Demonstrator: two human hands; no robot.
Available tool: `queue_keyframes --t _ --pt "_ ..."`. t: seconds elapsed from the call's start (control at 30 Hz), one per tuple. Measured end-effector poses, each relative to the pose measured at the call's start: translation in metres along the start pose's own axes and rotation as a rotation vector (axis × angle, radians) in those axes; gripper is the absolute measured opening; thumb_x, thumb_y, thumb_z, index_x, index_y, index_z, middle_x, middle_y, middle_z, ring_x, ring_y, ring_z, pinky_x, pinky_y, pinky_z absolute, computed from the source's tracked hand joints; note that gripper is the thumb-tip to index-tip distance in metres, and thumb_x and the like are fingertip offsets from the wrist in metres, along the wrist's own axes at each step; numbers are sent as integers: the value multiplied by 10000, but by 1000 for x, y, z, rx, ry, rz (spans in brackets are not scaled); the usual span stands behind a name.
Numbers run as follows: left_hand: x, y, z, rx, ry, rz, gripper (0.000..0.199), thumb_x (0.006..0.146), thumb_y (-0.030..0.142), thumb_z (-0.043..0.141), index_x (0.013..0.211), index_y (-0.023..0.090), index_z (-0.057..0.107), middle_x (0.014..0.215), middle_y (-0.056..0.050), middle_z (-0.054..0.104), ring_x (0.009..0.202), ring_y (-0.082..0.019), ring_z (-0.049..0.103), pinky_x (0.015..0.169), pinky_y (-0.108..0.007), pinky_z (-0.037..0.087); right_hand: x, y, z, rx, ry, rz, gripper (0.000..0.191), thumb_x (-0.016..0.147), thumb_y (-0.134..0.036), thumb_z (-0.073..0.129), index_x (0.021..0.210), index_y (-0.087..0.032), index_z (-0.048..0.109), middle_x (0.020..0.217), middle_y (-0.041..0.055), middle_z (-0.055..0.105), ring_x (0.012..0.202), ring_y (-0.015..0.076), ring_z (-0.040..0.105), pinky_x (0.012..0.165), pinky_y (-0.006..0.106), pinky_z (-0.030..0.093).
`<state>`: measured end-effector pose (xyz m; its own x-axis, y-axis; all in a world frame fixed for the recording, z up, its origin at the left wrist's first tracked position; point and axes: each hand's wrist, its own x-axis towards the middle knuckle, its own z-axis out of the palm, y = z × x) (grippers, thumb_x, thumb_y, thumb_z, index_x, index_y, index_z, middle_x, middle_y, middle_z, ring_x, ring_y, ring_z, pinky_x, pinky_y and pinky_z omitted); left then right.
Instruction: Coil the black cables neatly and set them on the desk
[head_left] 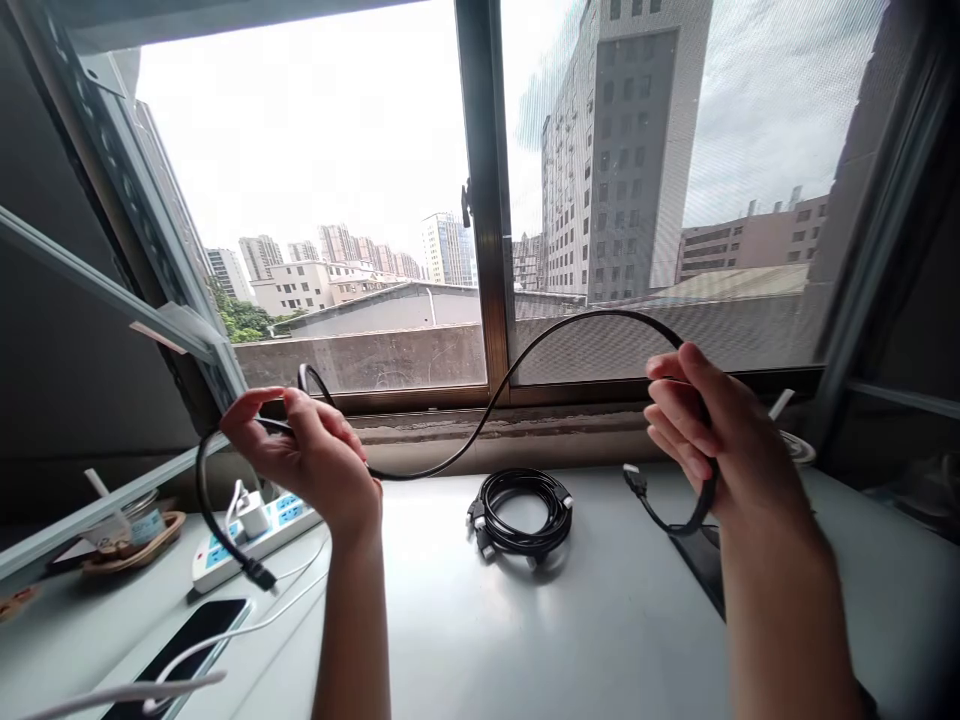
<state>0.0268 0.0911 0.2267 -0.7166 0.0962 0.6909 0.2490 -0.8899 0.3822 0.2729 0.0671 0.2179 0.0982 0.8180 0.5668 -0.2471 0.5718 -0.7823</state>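
Observation:
A black cable (480,425) is stretched in a loose wave between my two hands, above the table. My left hand (304,440) is closed around it at the left, and one end with a black plug (259,573) dangles below that hand. On the other side my right hand (694,425) grips the cable with curled fingers. The other end, with a metal-tipped plug (634,478), hangs to the left of my right wrist. Between my forearms, a coil of black cables (523,515) with several plugs lies on the white table (465,640).
At the left are a white power strip (255,540) with a charger in it, a phone (184,650), white cords and a brown tray (135,550) holding a cup. A dark flat object (701,570) lies beside my right forearm. The window frame (487,200) rises behind the table.

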Motion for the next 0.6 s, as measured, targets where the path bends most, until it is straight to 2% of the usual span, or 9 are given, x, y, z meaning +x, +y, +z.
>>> queue_keyframes --t 0.1,0.2,0.3,0.4,0.5,0.6 --pt "0 1 0 5 -35 -72 136 798 100 441 845 229 439 445 112 322 308 -67 275 278 -224 155 -6 -2 1 -157 18 -131 326 867 -498 515 920 -223 682 381 -77 334 277 54 286 298 212 221" --pt "-1 4 0 -5 -103 -181 206 725 69 434 851 229 466 381 128 285 271 -74 212 258 -220 139 -7 0 6 -178 20 -214 346 871 -498 508 1037 -247 677 425 -63 386 299 74 349 306 230 282" --pt "-4 7 0 12 -280 -303 210 721 97 472 887 225 489 361 142 267 255 -66 202 255 -206 126 -6 5 12 -160 -5 -255 324 885 -472 497 1054 -264 679 483 -51 443 324 69 405 315 219 336" --pt "-10 10 0 35 -434 -346 168 766 154 498 917 230 494 338 148 280 240 -64 240 265 -185 168 -5 11 20 -144 -85 -212 347 893 -430 500 1205 -313 597 626 -37 535 403 71 509 321 190 402" --pt "-13 15 0 78 -611 -392 230 813 196 488 1040 231 476 333 143 336 239 -80 306 280 -179 271 -6 15 28 -111 -187 -172 443 907 -424 463 1346 -373 439 806 -9 594 585 112 624 313 165 448" --pt "-14 21 -2 240 -801 -426 368 866 261 454 1227 210 407 363 110 453 299 -120 457 320 -193 363 -7 18 34 -150 -264 -140 447 912 -423 447 1350 -337 440 917 34 609 774 163 660 339 169 503"
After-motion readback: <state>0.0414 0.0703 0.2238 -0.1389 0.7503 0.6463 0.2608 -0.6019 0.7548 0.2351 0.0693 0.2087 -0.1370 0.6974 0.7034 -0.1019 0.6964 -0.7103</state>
